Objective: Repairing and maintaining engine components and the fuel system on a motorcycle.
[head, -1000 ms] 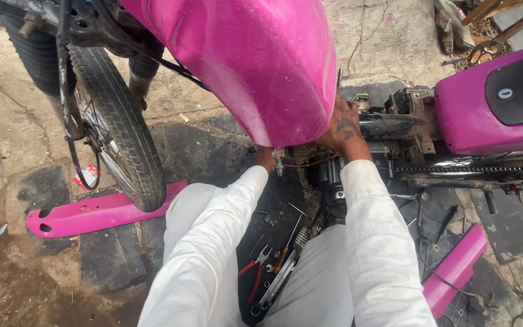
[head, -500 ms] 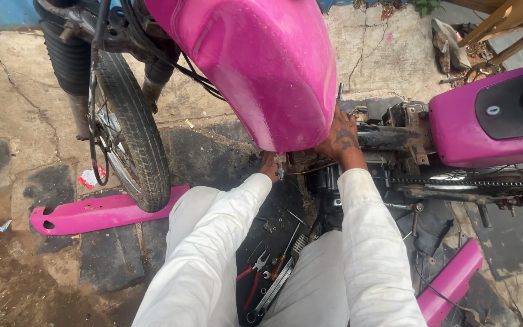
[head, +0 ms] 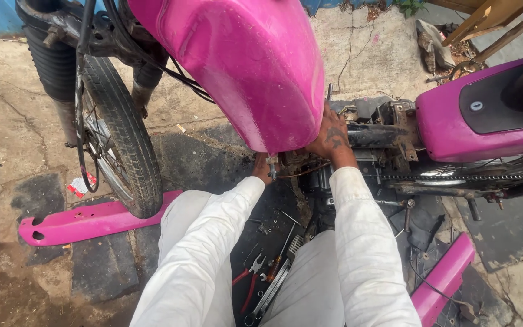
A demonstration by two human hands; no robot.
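A pink motorcycle fuel tank (head: 255,66) fills the top middle. Both of my arms, in white sleeves, reach under its rear lower edge. My right hand (head: 333,138) rests against the tank's back edge, beside the bare frame (head: 382,134). My left hand (head: 263,168) is mostly hidden beneath the tank, next to a small metal fitting (head: 272,163); its grip cannot be made out. The engine area (head: 319,175) below is dark and cluttered.
The front wheel (head: 119,142) stands at left, the pink rear seat section (head: 485,118) at right. Pink body panels lie on the ground at left (head: 86,221) and lower right (head: 446,275). Red-handled pliers (head: 246,278) and spanners (head: 273,284) lie between my knees.
The view has tilted and shifted a little, so the tank sits more to the left. Both hands stay under the tank's rear edge with little movement.
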